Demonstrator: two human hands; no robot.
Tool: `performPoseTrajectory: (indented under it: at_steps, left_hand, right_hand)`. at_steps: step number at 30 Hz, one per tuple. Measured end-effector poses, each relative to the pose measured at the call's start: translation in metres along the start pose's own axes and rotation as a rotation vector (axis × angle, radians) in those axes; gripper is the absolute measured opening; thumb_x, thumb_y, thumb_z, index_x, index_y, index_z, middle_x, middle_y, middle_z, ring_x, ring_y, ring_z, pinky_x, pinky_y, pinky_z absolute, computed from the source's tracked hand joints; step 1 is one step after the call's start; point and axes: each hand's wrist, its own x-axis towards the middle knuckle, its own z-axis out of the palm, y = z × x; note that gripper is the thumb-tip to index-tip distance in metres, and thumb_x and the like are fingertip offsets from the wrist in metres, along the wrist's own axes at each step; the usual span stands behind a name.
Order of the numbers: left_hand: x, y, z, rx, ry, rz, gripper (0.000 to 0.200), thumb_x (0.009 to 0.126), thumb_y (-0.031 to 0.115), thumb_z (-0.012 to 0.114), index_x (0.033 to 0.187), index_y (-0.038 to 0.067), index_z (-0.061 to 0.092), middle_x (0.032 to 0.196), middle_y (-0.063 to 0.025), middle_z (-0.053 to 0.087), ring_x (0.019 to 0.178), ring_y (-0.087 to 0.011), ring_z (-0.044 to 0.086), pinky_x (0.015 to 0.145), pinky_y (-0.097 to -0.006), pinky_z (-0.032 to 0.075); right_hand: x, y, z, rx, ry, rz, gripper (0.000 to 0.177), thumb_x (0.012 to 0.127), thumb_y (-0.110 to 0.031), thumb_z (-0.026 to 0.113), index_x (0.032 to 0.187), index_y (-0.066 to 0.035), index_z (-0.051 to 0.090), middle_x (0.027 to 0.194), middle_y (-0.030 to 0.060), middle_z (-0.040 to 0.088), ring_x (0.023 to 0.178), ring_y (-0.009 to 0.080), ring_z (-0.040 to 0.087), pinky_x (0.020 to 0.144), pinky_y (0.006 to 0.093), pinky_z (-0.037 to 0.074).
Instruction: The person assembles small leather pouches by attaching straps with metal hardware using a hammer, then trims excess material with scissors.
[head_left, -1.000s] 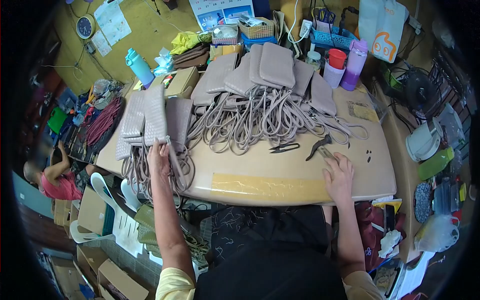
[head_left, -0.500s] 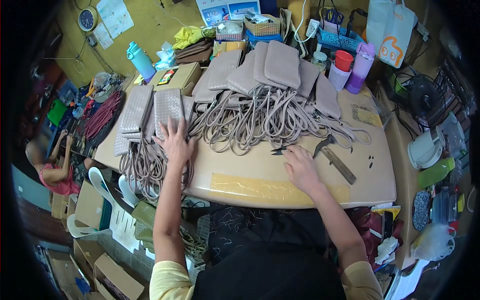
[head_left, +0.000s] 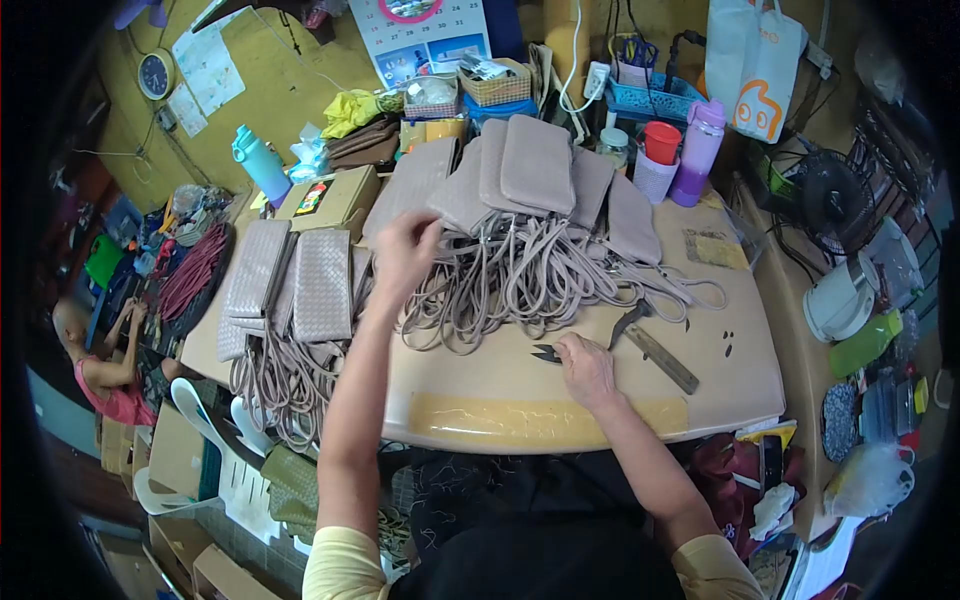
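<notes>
Head, left hand (head_left: 405, 250) on pouches (head_left: 520, 165), scissors (head_left: 640, 52) in basket (head_left: 652, 99)

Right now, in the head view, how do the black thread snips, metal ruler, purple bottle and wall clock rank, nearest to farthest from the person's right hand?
1. black thread snips: at the fingertips of the right hand, on its left.
2. metal ruler: on the table, to its right.
3. purple bottle: far back, right side.
4. wall clock: upper left wall.
</notes>
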Motion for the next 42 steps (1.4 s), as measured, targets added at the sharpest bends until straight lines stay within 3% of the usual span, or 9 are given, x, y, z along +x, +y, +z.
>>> performPoseTrajectory:
  at_steps: [6, 13, 16, 20, 24, 30, 32, 36, 42]
  left_hand:
    - [0.082, 0.039, 0.102, 0.318, 0.119, 0.134, 0.046, 0.078, 0.030, 0.074, 0.103, -0.008, 0.063, 0.096, -0.0220, 0.067, 0.093, -0.0312, 0.066, 0.082, -0.0402, 0.052]
    - [0.115, 0.047, 0.106, 0.478, -0.296, -0.068, 0.045, 0.082, 0.032, 0.067, 0.106, -0.004, 0.057, 0.096, -0.0235, 0.066, 0.096, -0.0360, 0.064, 0.085, -0.0414, 0.049]
    - [0.093, 0.074, 0.086, -0.137, 0.104, 0.059, 0.023, 0.091, 0.015, 0.055, 0.105, -0.002, 0.056, 0.091, -0.0228, 0.064, 0.086, -0.0305, 0.064, 0.080, -0.0373, 0.048]
    - [0.024, 0.120, 0.022, -0.835, 0.141, -0.098, 0.019, 0.096, 0.014, 0.051, 0.106, -0.001, 0.054, 0.094, -0.0061, 0.058, 0.085, -0.0092, 0.053, 0.077, -0.0259, 0.045]
    - [-0.057, 0.135, 0.000, -1.061, 0.164, -0.133, 0.016, 0.098, 0.011, 0.047, 0.111, 0.002, 0.046, 0.103, -0.0065, 0.056, 0.093, -0.0100, 0.054, 0.084, -0.0263, 0.045]
    - [-0.136, 0.127, 0.017, -1.381, 0.181, -0.388, 0.036, 0.093, 0.016, 0.060, 0.121, 0.004, 0.042, 0.111, -0.0072, 0.056, 0.102, -0.0137, 0.055, 0.092, -0.0315, 0.045]
    - [-0.144, 0.106, 0.008, -1.611, -0.137, -0.456, 0.055, 0.085, 0.020, 0.072, 0.127, 0.005, 0.040, 0.118, -0.0070, 0.055, 0.108, -0.0153, 0.055, 0.094, -0.0312, 0.046]
    - [-0.143, 0.078, -0.020, -1.367, -0.040, -0.346, 0.078, 0.075, 0.017, 0.081, 0.137, 0.004, 0.035, 0.116, -0.0054, 0.059, 0.101, -0.0154, 0.060, 0.090, -0.0290, 0.047]
    - [-0.168, 0.062, -0.038, -0.921, -0.283, -0.312, 0.038, 0.083, 0.012, 0.073, 0.117, 0.000, 0.060, 0.101, -0.0023, 0.064, 0.094, -0.0103, 0.059, 0.087, -0.0259, 0.046]
  right_hand:
    - [-0.001, -0.001, -0.007, -0.053, -0.161, 0.027, 0.031, 0.076, -0.026, 0.072, 0.084, -0.004, 0.052, 0.081, 0.0166, 0.062, 0.074, 0.0372, 0.062, 0.063, 0.0466, 0.049]
    - [0.005, 0.009, 0.000, 0.186, 0.153, -0.025, 0.016, 0.077, -0.001, 0.065, 0.090, -0.003, 0.056, 0.083, 0.0156, 0.058, 0.072, 0.0350, 0.058, 0.062, 0.0372, 0.048]
    - [0.007, 0.009, -0.015, 0.331, 0.238, -0.026, 0.024, 0.078, 0.002, 0.062, 0.101, -0.003, 0.058, 0.089, 0.0140, 0.060, 0.084, 0.0306, 0.064, 0.070, 0.0370, 0.052]
    - [0.010, -0.012, -0.044, 0.660, 0.405, 0.188, 0.029, 0.084, -0.006, 0.066, 0.111, 0.001, 0.057, 0.104, 0.0077, 0.064, 0.085, 0.0117, 0.061, 0.063, 0.0211, 0.045]
    - [0.004, -0.054, -0.084, 0.981, 0.214, 0.012, 0.056, 0.078, -0.018, 0.078, 0.124, 0.003, 0.052, 0.110, 0.0085, 0.065, 0.074, 0.0098, 0.059, 0.061, 0.0207, 0.045]
    - [-0.029, -0.104, -0.090, 0.531, 0.010, -0.034, 0.043, 0.071, -0.001, 0.073, 0.113, 0.001, 0.061, 0.092, 0.0146, 0.068, 0.073, 0.0215, 0.066, 0.063, 0.0311, 0.051]
    - [-0.036, -0.097, -0.094, 0.434, -0.108, -0.167, 0.024, 0.074, 0.004, 0.071, 0.097, 0.001, 0.066, 0.080, 0.0139, 0.064, 0.063, 0.0199, 0.061, 0.058, 0.0281, 0.048]
    - [-0.050, -0.082, -0.124, 0.327, -0.359, -0.011, 0.042, 0.065, 0.005, 0.061, 0.106, -0.005, 0.063, 0.091, 0.0167, 0.067, 0.079, 0.0333, 0.066, 0.069, 0.0396, 0.051]
    - [-0.048, -0.068, -0.147, 0.270, -0.353, 0.158, 0.031, 0.073, -0.010, 0.075, 0.102, -0.004, 0.065, 0.083, 0.0165, 0.068, 0.074, 0.0295, 0.067, 0.067, 0.0351, 0.050]
